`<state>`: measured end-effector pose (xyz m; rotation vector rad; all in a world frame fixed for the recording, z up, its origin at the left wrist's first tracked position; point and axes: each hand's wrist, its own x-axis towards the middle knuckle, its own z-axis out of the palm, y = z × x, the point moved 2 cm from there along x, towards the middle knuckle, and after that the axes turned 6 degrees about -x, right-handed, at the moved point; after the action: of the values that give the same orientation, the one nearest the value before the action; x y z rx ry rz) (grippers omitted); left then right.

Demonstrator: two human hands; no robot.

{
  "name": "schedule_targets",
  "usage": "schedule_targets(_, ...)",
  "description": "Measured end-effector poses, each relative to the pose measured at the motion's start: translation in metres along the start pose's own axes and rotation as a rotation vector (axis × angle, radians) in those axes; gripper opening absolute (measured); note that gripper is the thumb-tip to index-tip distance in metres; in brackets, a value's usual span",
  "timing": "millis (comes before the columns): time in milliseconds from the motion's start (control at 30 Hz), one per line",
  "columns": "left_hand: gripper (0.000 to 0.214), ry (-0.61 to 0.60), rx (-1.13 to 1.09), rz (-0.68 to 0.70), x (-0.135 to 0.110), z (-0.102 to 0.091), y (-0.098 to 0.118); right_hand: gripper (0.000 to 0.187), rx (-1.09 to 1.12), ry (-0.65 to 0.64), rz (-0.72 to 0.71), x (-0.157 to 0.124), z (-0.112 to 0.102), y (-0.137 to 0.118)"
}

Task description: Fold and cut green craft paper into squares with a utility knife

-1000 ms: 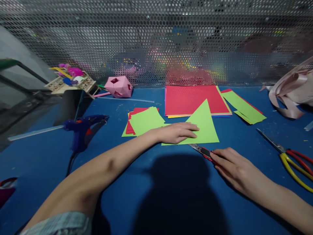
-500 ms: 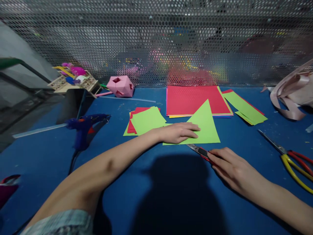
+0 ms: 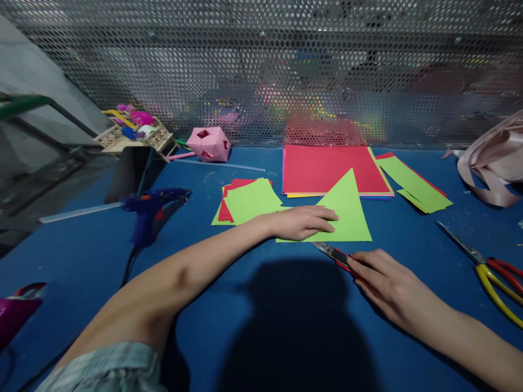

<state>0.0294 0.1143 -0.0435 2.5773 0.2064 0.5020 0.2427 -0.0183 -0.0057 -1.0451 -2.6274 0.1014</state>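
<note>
My left hand (image 3: 304,222) lies flat on a sheet of lime green paper (image 3: 350,215), fingers stretched out and pointing right. The paper has a tall pointed corner on its right side and a long straight edge toward me. In my right hand (image 3: 388,277) is a utility knife (image 3: 338,256) with a black and red handle. Its blade points left, with the tip at or just under the paper's near edge; which of these I cannot tell. Left of the paper lies a loose pile of green and red paper pieces (image 3: 251,200), partly behind my left wrist.
A stack of coloured sheets (image 3: 327,167) with red on top lies against the perforated metal panel (image 3: 261,71). Paper strips (image 3: 412,177) and scissors (image 3: 482,261) are on the right. On the left are a blue glue gun (image 3: 145,215) and a pink paper polyhedron (image 3: 209,144).
The whole view has shifted slightly, so things sit a little farther right. Both hands, the knife and the green paper keep nearly the same places relative to one another.
</note>
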Motion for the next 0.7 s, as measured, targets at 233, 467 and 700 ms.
schedule_targets(233, 0.03, -0.016, -0.017, -0.039, 0.001, 0.0, 0.0, 0.034, 0.009, 0.024, -0.018, 0.003, 0.004, -0.001)
schedule_targets(467, 0.03, -0.004, -0.031, -0.036, 0.001, -0.001, 0.0, 0.031, -0.026, 0.01, -0.056, 0.01, 0.003, -0.006)
schedule_targets(700, 0.03, -0.006, -0.019, -0.018, 0.001, 0.001, -0.001, 0.031, -0.028, 0.004, -0.059, 0.013, 0.005, -0.007)
